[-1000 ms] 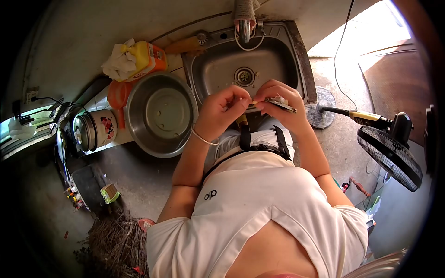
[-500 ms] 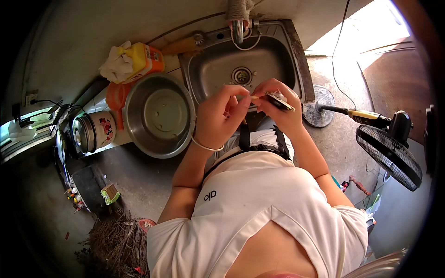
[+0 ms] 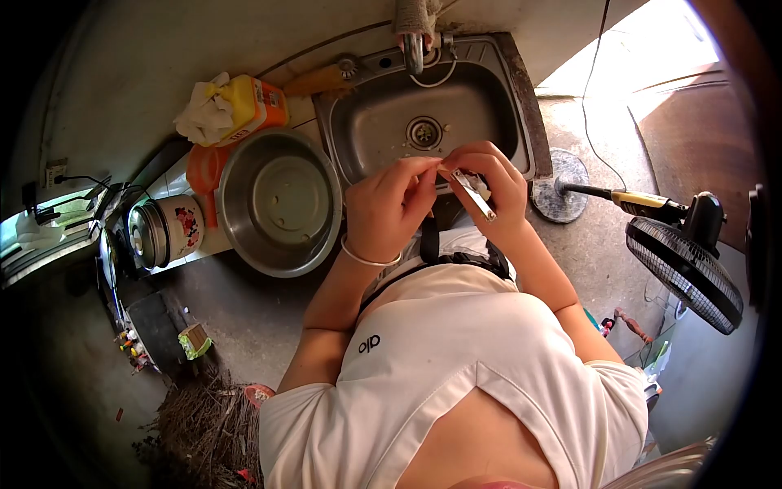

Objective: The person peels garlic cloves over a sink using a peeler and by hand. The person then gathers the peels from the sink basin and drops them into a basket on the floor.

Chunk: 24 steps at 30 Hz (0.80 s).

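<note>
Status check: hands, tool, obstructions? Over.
Right hand gripping slim metal tool. Left hand pinched close to right, contents unclear. Both at near side of sink; no obstruction visible.

One word can be read — "alo", in small dark letters [image 3: 369, 344] on the white shirt [image 3: 456, 338], below and right of the metal basin [image 3: 239, 200]. Above and left of the basin, the yellow jug [image 3: 236, 102] bears an orange label [image 3: 271, 104] — its print too small to read.
</note>
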Available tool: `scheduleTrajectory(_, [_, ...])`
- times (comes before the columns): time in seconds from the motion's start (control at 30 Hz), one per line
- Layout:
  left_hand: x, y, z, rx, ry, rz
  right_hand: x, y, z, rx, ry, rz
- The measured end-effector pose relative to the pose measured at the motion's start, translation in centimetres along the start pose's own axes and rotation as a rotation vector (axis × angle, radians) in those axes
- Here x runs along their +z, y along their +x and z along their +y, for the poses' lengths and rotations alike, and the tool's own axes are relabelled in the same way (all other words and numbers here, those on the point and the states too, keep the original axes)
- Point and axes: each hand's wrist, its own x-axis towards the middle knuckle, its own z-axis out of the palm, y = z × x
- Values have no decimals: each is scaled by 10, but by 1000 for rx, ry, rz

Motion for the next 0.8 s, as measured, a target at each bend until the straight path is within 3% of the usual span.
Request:
scheduleTrajectory(0.4, [3,1,0,-22,-111,38,0,3,-3,-92,-76,45])
scheduleTrajectory(0.8, [0,2,-4,16,-50,40,4,6,0,-18,35,6])
